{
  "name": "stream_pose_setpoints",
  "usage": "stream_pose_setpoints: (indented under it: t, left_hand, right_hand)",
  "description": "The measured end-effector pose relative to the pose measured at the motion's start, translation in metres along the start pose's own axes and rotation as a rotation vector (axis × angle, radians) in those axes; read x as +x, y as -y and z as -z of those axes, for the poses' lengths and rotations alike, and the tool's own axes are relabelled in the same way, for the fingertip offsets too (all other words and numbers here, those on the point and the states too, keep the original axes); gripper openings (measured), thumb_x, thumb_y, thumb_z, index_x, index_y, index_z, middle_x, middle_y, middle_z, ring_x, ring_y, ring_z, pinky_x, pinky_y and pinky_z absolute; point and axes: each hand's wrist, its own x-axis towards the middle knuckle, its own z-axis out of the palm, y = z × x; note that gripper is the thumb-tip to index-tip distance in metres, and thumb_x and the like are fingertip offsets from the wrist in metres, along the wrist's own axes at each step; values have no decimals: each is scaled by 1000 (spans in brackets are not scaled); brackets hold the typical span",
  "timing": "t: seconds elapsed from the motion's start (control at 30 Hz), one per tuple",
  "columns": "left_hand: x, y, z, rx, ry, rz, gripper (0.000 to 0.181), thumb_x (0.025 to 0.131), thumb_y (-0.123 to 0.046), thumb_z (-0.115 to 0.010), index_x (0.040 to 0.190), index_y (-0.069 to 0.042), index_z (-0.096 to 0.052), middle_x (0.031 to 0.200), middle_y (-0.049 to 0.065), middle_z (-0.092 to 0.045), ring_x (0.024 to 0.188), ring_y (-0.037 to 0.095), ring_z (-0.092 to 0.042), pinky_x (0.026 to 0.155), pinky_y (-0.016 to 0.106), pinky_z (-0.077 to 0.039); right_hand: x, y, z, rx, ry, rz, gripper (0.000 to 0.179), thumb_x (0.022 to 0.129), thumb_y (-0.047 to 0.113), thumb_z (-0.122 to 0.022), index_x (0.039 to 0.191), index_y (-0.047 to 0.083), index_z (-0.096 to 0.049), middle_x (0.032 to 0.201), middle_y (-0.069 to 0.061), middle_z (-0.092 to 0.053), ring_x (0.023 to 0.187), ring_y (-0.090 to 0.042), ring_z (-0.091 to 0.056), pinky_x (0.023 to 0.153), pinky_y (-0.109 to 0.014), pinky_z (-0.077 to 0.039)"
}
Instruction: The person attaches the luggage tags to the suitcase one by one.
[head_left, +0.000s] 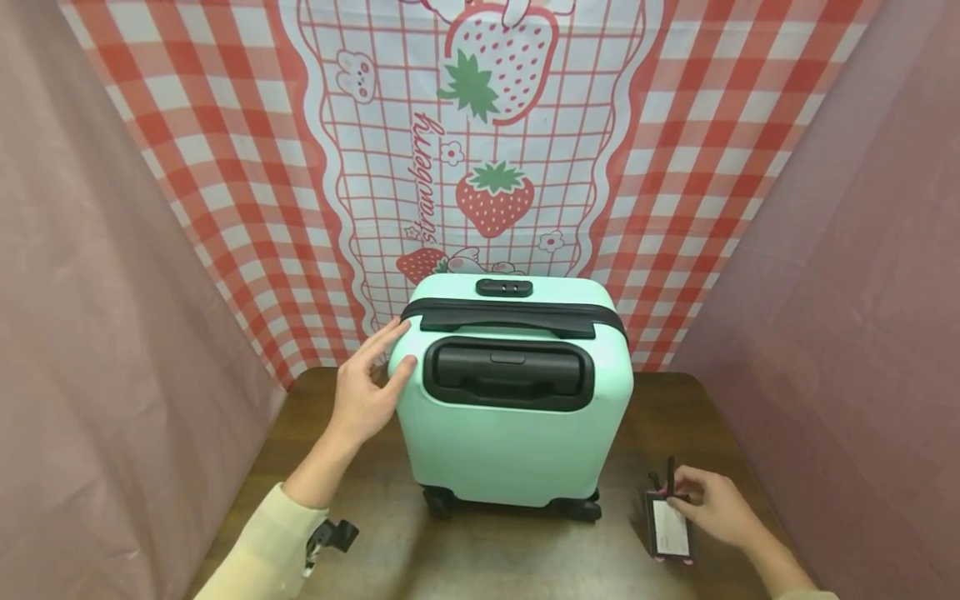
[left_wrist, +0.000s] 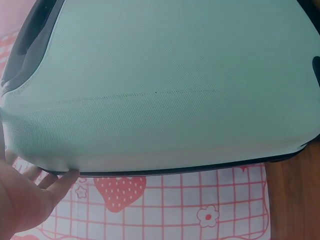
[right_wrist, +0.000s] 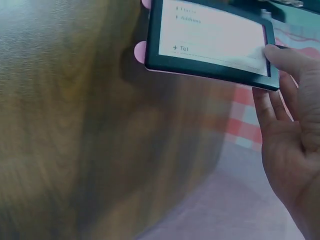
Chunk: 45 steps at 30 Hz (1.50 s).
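Note:
A mint-green suitcase (head_left: pixel 510 454) stands upright on the table, its black carry handle (head_left: pixel 510 322) and recessed pull handle (head_left: pixel 510 372) toward the top. My left hand (head_left: pixel 363 396) rests on its upper left corner with fingers spread; the left wrist view shows these fingers along the suitcase's edge. To the right of the suitcase, my right hand (head_left: pixel 716 504) pinches a luggage tag (head_left: pixel 671 529) by its upper end, near a black strap (head_left: pixel 671 475). In the right wrist view the tag's white card (right_wrist: pixel 215 35) carries printed lines, including "Address" and "Tel", inside a dark frame with pink bits at one end.
Brown wooden table (head_left: pixel 360 533) lies under the suitcase. A red-and-white checked cloth with strawberries (head_left: pixel 495 200) hangs behind it. Pinkish curtains (head_left: pixel 112 333) close off both sides. Black wheels (head_left: pixel 581 508) show at the suitcase's bottom.

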Motion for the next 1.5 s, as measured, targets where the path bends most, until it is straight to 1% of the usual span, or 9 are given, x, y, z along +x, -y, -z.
stream_pose_setpoints:
  t: [0.2,0.5,0.73,0.93,0.97,1.07,1.13,1.2,1.5]
  left_hand:
    - [0,-2,1,-2,0,1,51,99,-19,-75,149,-19,-64,160,8,-57,143,31,-60,107,53,-55]
    - [0,-1,0,14,-1,-3,50,100,-20,-75,149,-19,-64,160,8,-57,145,31,-58,109,55,-54]
    - [0,1,-1,19,-3,-7,50,100,-21,-75,149,-19,-64,159,8,-58,145,31,-58,109,56,-55]
    - [0,1,0,19,3,1,50,100,-23,-74,149,-20,-64,160,8,-57,144,32,-59,108,60,-54]
    - [1,0,0,18,4,1,50,100,-23,-74,149,-19,-64,160,8,-57,144,32,-59,108,61,-54]
    - [1,1,1,19,2,0,50,100,-22,-74,149,-19,-64,160,9,-57,143,32,-60,107,61,-55]
    - [1,1,1,22,-1,-1,50,100,-22,-74,149,-19,-64,159,10,-57,143,32,-60,106,59,-56]
    - [2,1,2,24,-3,-4,49,100,-22,-74,149,-19,-65,159,9,-58,142,31,-60,106,58,-57]
    - [1,0,1,17,0,-19,49,99,-22,-74,147,-17,-66,158,10,-59,142,33,-61,106,59,-56]
  right_hand:
    - [10,16,17,-94,-162,136,40,74,-4,-91,88,24,-66,86,12,-74,79,5,-66,66,-23,-60]
    - [25,49,55,-232,-317,269,47,66,-7,-94,94,24,-71,80,17,-69,76,6,-62,63,-25,-54]
    - [31,85,85,-225,-399,359,51,62,-10,-94,97,21,-74,81,9,-72,75,2,-63,64,-12,-45]
    - [36,116,109,-174,-480,470,50,62,-16,-91,100,13,-78,90,1,-78,86,11,-65,80,-1,-49]
    - [37,120,113,-164,-493,493,46,65,-15,-90,100,12,-78,91,0,-78,89,13,-64,82,-1,-50]
    - [40,133,124,-153,-537,550,13,90,14,-85,101,10,-80,91,-1,-78,90,15,-63,83,-2,-50]
    - [42,142,132,-153,-570,574,30,101,37,-74,101,8,-81,89,-2,-77,88,15,-61,82,-1,-48]
    - [44,150,138,-157,-608,586,51,103,54,-60,99,8,-82,86,-3,-76,87,15,-61,82,0,-46]
    - [48,198,158,-144,-700,702,50,100,45,-63,85,1,-80,81,-5,-78,81,16,-61,84,3,-44]
